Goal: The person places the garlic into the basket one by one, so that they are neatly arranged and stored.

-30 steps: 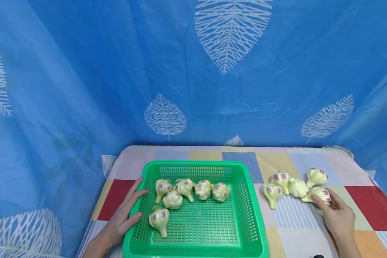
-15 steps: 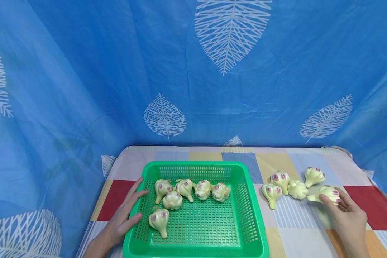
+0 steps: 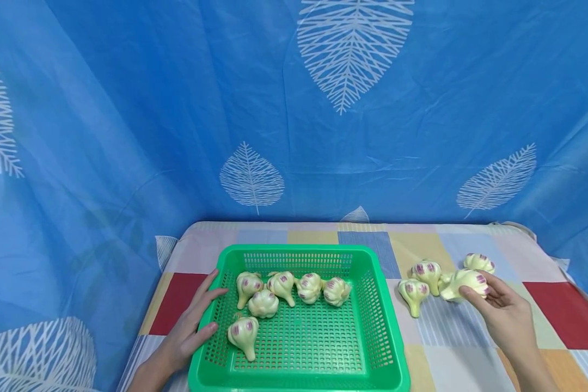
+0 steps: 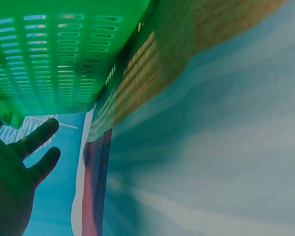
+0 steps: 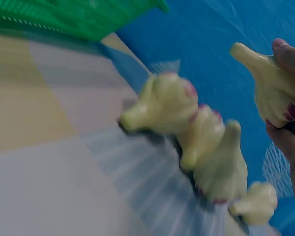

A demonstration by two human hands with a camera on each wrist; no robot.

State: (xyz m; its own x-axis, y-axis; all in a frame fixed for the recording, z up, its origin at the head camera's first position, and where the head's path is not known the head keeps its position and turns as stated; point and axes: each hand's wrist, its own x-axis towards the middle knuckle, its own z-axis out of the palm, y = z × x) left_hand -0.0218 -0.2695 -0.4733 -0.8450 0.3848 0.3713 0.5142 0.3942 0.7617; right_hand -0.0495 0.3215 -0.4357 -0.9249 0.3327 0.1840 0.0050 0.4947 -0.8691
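Observation:
My right hand [image 3: 508, 314] holds a garlic bulb [image 3: 470, 283] above the tablecloth, thumb on the near side; its stem points left. In the right wrist view, thumb and fingers grip this garlic bulb [image 5: 273, 88], purple marks near its base. Under and beside it lie several more pale bulbs, among them a left one [image 3: 414, 294] and a back one [image 3: 479, 263]; one is mostly hidden behind the held bulb. My left hand [image 3: 186, 329], fingers extended, rests at the left rim of a green perforated basket [image 3: 301, 248]. Several garlic bulbs lie inside, including a front one [image 3: 244, 336].
A patchwork tablecloth [image 3: 455, 365] covers the table. Blue curtain [image 3: 397, 163] with white leaf prints hangs behind and at both sides. The basket wall [image 4: 64, 54] fills the upper left of the left wrist view.
The right hand first drew the gripped bulb right, away from the others, then lifted it and brought it back left over the pile. The left hand and basket stay put.

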